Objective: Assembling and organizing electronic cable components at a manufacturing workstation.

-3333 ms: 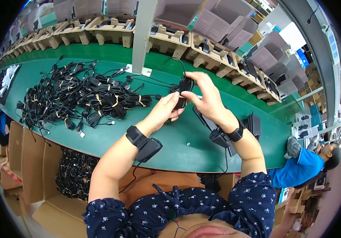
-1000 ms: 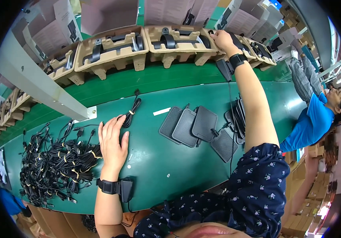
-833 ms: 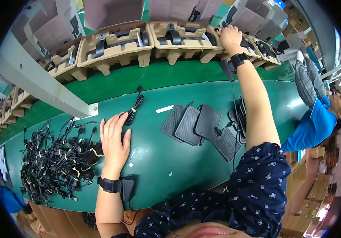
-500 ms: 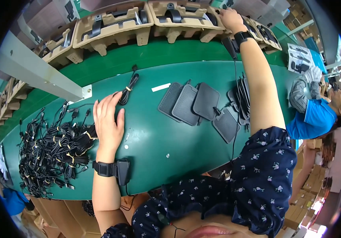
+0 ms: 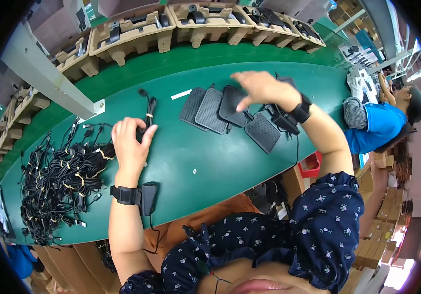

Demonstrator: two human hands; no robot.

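At the left-centre of the green table, a bundled black cable (image 5: 150,109) lies with a pale tie around it. My left hand (image 5: 131,142) has its thumb and curled fingers closed on the bundle's near end. My right hand (image 5: 267,89) is open, fingers stretched out to the left, holding nothing, over the right part of a row of flat black mesh pads. The nearest black pad (image 5: 229,105) is partly under its thumb; whether they touch I cannot tell. Another pad (image 5: 263,132) lies below this hand. Black devices are strapped to both my wrists.
A big heap of tied black cables (image 5: 63,181) covers the table's left side. Cardboard trays (image 5: 134,39) with black parts line the far edge. A white metal post (image 5: 48,73) rises at left. A white strip (image 5: 181,94) lies near the pads. A co-worker (image 5: 382,115) sits at right.
My right hand has come back from the far trays to above the pads. The left hand's fingers, earlier stretched beside the cable bundle, are now curled around its near end. The view has shifted slightly.
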